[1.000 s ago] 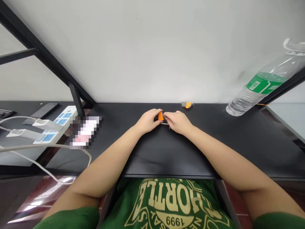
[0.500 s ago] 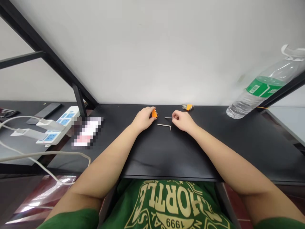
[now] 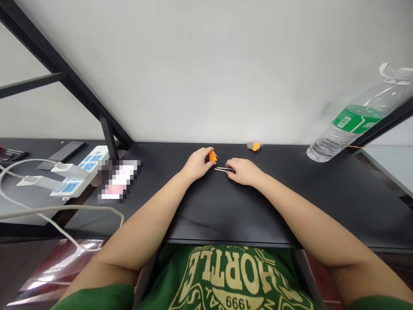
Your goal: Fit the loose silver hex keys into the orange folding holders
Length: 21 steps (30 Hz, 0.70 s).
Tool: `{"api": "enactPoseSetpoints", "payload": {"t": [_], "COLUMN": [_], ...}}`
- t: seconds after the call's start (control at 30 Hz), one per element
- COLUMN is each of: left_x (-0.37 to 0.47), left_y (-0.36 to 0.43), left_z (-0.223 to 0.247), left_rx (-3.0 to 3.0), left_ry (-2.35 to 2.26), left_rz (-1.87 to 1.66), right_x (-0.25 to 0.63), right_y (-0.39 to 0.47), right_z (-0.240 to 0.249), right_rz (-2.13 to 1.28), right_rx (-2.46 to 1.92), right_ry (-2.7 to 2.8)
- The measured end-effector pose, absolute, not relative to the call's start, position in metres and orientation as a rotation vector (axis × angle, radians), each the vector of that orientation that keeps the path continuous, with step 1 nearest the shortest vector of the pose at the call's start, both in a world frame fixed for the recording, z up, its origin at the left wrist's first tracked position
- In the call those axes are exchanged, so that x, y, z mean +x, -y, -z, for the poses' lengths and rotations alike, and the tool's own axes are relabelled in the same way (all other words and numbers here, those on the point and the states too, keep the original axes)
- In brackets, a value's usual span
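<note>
My left hand (image 3: pixel 197 163) is closed around an orange hex key holder (image 3: pixel 212 156) with several metal key ends showing at its right side. Just to the right, my right hand (image 3: pixel 243 170) pinches at two thin silver hex keys (image 3: pixel 220 169) that lie almost parallel and point left toward the holder. The fingertips cover their right ends, so whether both are gripped is unclear. Against the wall rests a second orange holder (image 3: pixel 256 147) full of hex keys, touched by neither hand.
A large clear bottle with a green label (image 3: pixel 359 118) stands at the right by a black frame bar. To the left are a blurred-out phone-like object (image 3: pixel 120 181), a white power strip (image 3: pixel 80 172) with plugs, and loose white cables. The black table (image 3: pixel 232 215) meets the wall behind.
My right hand has moved slightly left and toward me, bringing its hex key beside the one on the table. My left hand and the orange holder have shifted slightly right.
</note>
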<state>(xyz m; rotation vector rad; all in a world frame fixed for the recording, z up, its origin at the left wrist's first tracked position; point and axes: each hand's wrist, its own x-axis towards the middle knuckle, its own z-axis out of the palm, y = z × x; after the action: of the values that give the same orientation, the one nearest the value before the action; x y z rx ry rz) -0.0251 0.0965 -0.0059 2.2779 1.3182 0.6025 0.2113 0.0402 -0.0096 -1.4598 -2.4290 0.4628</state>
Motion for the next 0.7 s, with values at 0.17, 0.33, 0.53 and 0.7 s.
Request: {"api": "enactPoseSetpoints", "payload": {"t": [0.17,0.33,0.53,0.7], "left_x": [-0.023,-0.02,-0.015,-0.012], "left_y": [-0.095,-0.091,-0.084,-0.082], "left_z": [0.008,0.008,0.006,0.004], "left_rx": [2.268,2.326,2.388,2.44], "left_ry": [-1.26,-1.186,-1.103,-1.057], "left_rz": [-0.613,-0.609,-0.572,-0.545], "right_x": [0.211,0.21,0.204,0.202], "right_y": [-0.038,-0.042,-0.046,-0.044], "right_z": [0.006,0.014,0.021,0.018], "right_rz": [-0.559,-0.611,-0.646,-0.645], "right_rx": [-1.276,-1.279,-1.267,-1.222], "right_ry": [2.478,2.248,2.008,2.016]}}
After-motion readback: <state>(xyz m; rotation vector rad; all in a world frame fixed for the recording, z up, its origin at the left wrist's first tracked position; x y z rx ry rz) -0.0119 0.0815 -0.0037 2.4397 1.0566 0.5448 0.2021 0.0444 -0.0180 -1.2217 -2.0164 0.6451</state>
